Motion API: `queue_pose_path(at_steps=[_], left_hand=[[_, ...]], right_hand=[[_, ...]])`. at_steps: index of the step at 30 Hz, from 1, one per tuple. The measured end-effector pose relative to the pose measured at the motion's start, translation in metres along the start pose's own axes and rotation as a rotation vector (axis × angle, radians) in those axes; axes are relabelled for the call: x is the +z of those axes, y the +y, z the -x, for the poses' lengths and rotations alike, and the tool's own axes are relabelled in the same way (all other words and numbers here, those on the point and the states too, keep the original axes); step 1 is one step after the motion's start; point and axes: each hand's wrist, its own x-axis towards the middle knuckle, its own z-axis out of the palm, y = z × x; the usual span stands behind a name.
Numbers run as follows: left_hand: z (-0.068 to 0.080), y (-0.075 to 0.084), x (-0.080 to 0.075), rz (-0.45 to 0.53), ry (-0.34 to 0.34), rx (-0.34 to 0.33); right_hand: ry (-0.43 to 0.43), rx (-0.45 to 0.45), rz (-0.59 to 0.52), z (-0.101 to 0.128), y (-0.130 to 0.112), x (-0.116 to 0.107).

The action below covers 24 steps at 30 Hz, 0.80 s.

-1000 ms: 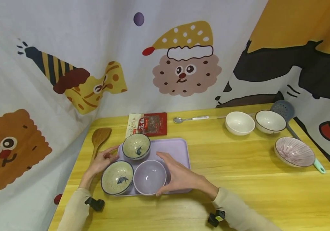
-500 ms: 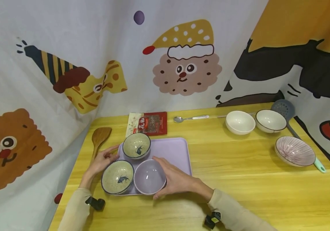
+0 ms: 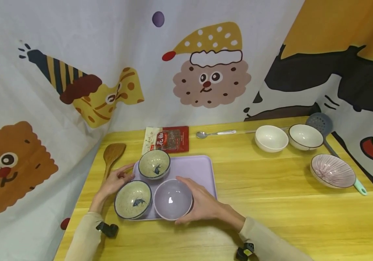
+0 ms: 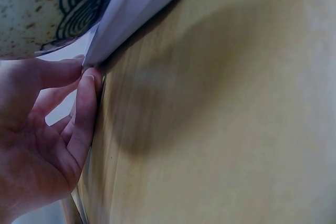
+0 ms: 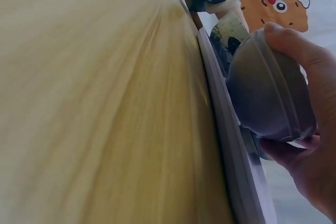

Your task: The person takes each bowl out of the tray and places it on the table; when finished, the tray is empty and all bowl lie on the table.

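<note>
Left hand (image 3: 116, 181) pinches the left edge of the lavender tray (image 3: 203, 167), unchanged. Right hand (image 3: 203, 204) cups the lavender bowl (image 3: 172, 199), now tilted and nudged rightward at the tray's front edge beside the fish-pattern bowl (image 3: 132, 199); bowl apparently being lifted.

Cartoon-curtained tabletop (image 3: 271, 203) with tableware

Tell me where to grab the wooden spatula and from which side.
Take the wooden spatula by its handle, coming from the table's left edge. Its broad blade points toward the backdrop; the handle runs back toward the left hand, probably the narrower part and easier to wrap.
</note>
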Motion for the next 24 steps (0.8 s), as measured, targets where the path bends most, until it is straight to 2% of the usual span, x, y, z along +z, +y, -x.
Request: queue_pose_path(at_steps=[8,16,24], left_hand=[[0.001,0.001,0.000,-0.008,-0.004,0.002],[0.001,0.000,0.000,-0.007,-0.002,-0.011],[0.001,-0.001,0.000,-0.022,-0.002,0.014]], right_hand=[[0.105,0.066,-0.025,0.011,-0.001,-0.022],[0.214,0.129,0.025,0.030,0.006,-0.047],[0.301,0.174,0.087,0.052,0.015,-0.068]])
